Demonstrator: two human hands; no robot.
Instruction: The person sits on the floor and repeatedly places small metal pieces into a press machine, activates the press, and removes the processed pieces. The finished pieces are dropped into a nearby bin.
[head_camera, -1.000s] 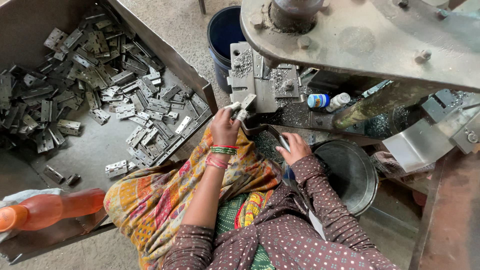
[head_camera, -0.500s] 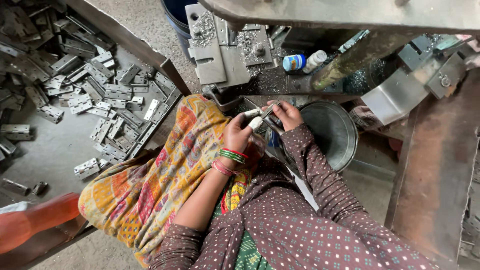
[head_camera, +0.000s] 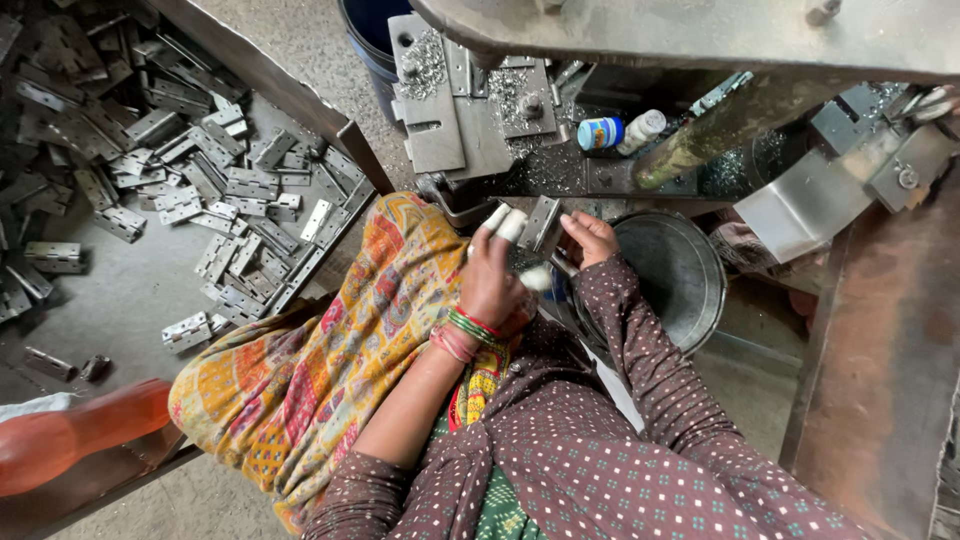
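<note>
My left hand (head_camera: 492, 272), with white tape on two fingertips and bangles at the wrist, grips a flat metal hinge (head_camera: 542, 222) from its left side. My right hand (head_camera: 588, 238) holds the same hinge from its right side. Both hands sit just above my lap, in front of the press bed (head_camera: 450, 110), which is strewn with metal shavings. A patterned orange cloth (head_camera: 330, 340) covers my left knee.
A large tray (head_camera: 130, 290) on the left holds several loose metal hinges (head_camera: 230, 190). A round metal pan (head_camera: 680, 275) stands right of my hands. A small blue and white bottle (head_camera: 618, 131) lies on the machine. A blue bucket (head_camera: 365, 30) stands behind, an orange bottle (head_camera: 70, 435) lower left.
My left hand has come back from the press bed toward my lap with the hinge, and my right hand has joined it on the piece. The view has shifted downward.
</note>
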